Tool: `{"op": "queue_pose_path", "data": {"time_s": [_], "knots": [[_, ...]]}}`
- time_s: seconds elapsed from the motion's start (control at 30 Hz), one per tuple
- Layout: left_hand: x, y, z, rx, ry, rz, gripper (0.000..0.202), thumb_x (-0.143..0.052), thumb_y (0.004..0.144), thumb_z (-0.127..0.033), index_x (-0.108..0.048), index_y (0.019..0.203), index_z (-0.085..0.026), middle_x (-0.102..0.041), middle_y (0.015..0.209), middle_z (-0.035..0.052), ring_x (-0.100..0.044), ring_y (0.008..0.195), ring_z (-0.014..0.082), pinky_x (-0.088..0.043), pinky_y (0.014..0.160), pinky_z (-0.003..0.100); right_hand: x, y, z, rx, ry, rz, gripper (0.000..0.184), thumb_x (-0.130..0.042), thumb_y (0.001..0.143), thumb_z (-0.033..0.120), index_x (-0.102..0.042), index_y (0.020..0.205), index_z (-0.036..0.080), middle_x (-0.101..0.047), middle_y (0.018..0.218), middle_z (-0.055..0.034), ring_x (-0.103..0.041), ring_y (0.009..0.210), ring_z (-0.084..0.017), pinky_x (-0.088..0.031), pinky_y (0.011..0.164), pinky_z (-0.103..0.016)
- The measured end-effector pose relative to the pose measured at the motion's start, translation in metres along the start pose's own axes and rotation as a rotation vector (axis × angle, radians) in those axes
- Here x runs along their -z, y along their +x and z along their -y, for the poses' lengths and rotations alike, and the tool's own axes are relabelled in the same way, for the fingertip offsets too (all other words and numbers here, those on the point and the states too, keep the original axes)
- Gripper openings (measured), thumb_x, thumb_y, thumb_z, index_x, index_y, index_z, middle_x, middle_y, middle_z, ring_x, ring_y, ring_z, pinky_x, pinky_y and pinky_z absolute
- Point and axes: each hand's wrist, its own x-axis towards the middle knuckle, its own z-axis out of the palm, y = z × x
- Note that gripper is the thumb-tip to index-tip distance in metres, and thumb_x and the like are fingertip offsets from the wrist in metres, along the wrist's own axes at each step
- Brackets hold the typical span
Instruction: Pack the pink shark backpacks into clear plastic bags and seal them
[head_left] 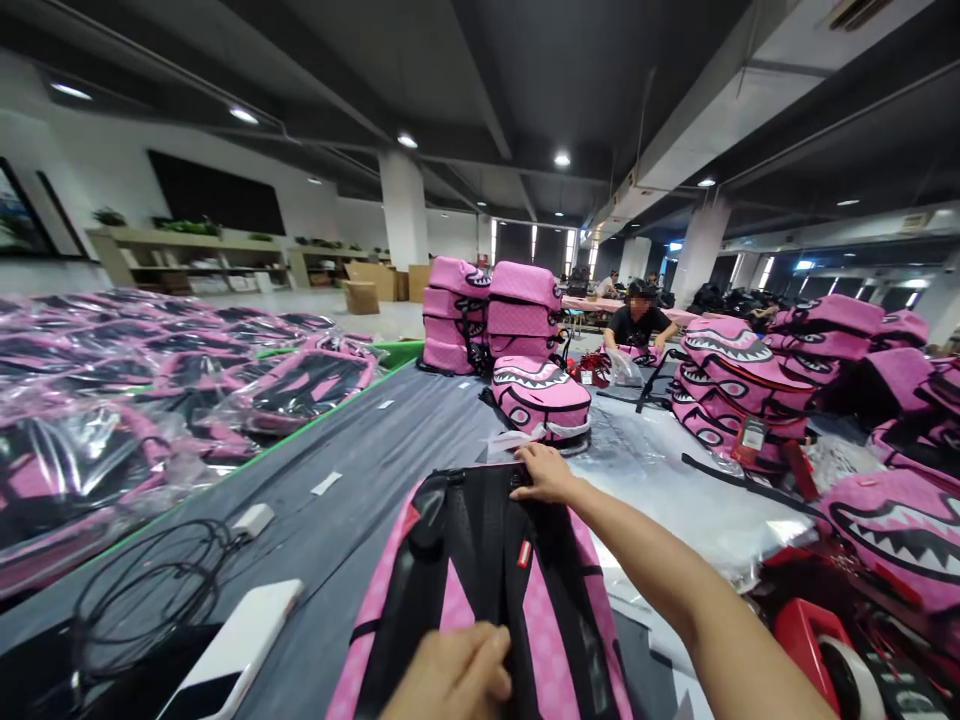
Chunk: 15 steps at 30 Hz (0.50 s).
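Observation:
A pink and black backpack [544,640] lies in front of me with its back panel and padded black straps facing up. A small red tag sits on one strap. My right hand [546,475] grips the backpack's top edge, fingers bent over it near the handle. Over the lower middle of the back panel is my left hand [454,670], slightly blurred, its fingers curled closed; whatever they may hold is hidden. Just beyond the top edge rests another pink backpack [541,400] with a shark-mouth print.
Plastic-wrapped backpacks [300,385] fill the left side behind a green edge. A white device [232,650] and coiled black cable [150,580] lie at left. Stacked backpacks [525,320] stand ahead, with more [739,390] at right near clear plastic sheets [675,490]. A co-worker [637,320] sits across.

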Motion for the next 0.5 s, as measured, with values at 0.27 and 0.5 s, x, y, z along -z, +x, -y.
{"op": "queue_pose_path", "data": {"time_s": [0.27, 0.5], "knots": [[0.116, 0.160, -0.026, -0.088, 0.827, -0.528, 0.085, -0.049, 0.077, -0.069, -0.059, 0.127, -0.002, -0.062, 0.135, 0.0294, -0.057, 0.130, 0.0432, -0.047, 0.107, 0.054, -0.060, -0.008, -0.039, -0.054, 0.258, -0.138, 0.076, -0.080, 0.079, 0.050, -0.054, 0.141, 0.016, -0.053, 0.149, -0.0176, -0.041, 0.145, -0.034, -0.031, 0.122, -0.051], [0.098, 0.182, 0.020, -0.469, 0.850, -0.668, 0.064, -0.058, 0.080, -0.058, -0.061, 0.126, -0.013, -0.062, 0.133, 0.0172, -0.052, 0.130, 0.0351, -0.042, 0.115, 0.050, -0.088, -0.029, -0.033, 0.147, 0.368, -0.480, 0.057, -0.076, 0.076, 0.033, -0.057, 0.128, 0.020, -0.064, 0.129, -0.0140, -0.057, 0.126, -0.029, -0.043, 0.114, -0.049]]}}
